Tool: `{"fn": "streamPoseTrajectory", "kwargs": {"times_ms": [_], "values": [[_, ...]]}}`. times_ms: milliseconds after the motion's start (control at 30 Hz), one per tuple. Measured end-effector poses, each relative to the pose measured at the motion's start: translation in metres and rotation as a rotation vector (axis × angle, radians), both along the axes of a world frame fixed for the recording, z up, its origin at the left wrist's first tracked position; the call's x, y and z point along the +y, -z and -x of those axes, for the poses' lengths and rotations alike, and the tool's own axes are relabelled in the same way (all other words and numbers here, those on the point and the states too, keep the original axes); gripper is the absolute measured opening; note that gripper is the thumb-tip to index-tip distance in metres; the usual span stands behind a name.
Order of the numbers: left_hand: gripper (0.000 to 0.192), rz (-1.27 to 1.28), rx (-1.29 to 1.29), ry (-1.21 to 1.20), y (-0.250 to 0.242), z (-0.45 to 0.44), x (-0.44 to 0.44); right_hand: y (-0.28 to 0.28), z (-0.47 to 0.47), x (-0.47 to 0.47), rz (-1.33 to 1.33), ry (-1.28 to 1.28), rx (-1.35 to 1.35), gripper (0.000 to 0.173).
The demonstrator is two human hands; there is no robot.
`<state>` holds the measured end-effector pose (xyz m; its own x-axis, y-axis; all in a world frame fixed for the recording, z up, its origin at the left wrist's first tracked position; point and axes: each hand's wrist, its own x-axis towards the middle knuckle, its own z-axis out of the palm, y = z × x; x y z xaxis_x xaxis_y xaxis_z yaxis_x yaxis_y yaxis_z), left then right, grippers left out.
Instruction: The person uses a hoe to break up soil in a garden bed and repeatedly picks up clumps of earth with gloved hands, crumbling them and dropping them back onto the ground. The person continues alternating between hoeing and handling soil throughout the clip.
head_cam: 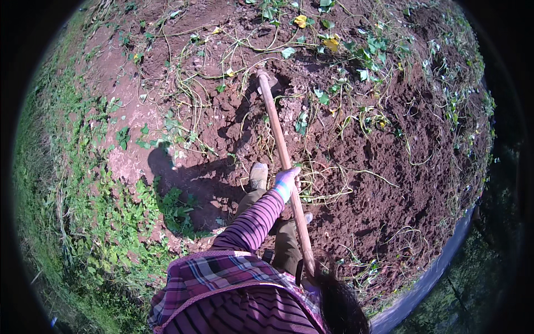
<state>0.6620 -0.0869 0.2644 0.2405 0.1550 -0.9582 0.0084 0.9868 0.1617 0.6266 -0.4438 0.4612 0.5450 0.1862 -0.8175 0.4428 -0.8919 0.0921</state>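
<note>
My left hand (288, 180), in a light purple glove or cover with a blue band at the wrist, is closed around the middle of a long wooden hoe handle (277, 129). The handle slants from the soil ahead down to my right side. At its far end the hoe's head (267, 81) rests at the loose soil beside a dark hollow, its blade only partly visible. Dark hair covers the area by the handle's near end, where a small purple patch shows; my right hand cannot be made out clearly there.
Cut or trailing green vines (196, 89) lie over reddish-brown soil (375, 167). My boots (258, 175) stand near the handle, with vine stems (333, 196) beside them. Low weeds (125, 208) grow at the left, and a grey paved strip (429, 275) curves along the lower right.
</note>
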Motion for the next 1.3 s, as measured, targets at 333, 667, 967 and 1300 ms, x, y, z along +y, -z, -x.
{"fn": "streamPoseTrajectory", "kwargs": {"times_ms": [333,667,967,1300], "values": [[0.012,-0.084,0.061,0.013,0.011,0.016,0.115,-0.092,-0.072,0.22,-0.343,0.598,0.725,0.028],[0.017,-0.326,0.075,0.167,0.153,0.052,0.096,0.105,-0.03,0.133,-0.528,1.417,1.353,0.021],[0.024,-0.424,0.139,0.047,0.061,0.045,-0.051,0.087,-0.043,-0.021,-0.45,1.243,1.417,0.022],[0.016,0.107,-0.012,-0.128,0.054,0.089,-0.271,0.109,-0.064,-0.277,-0.25,0.368,0.746,0.052]]}}
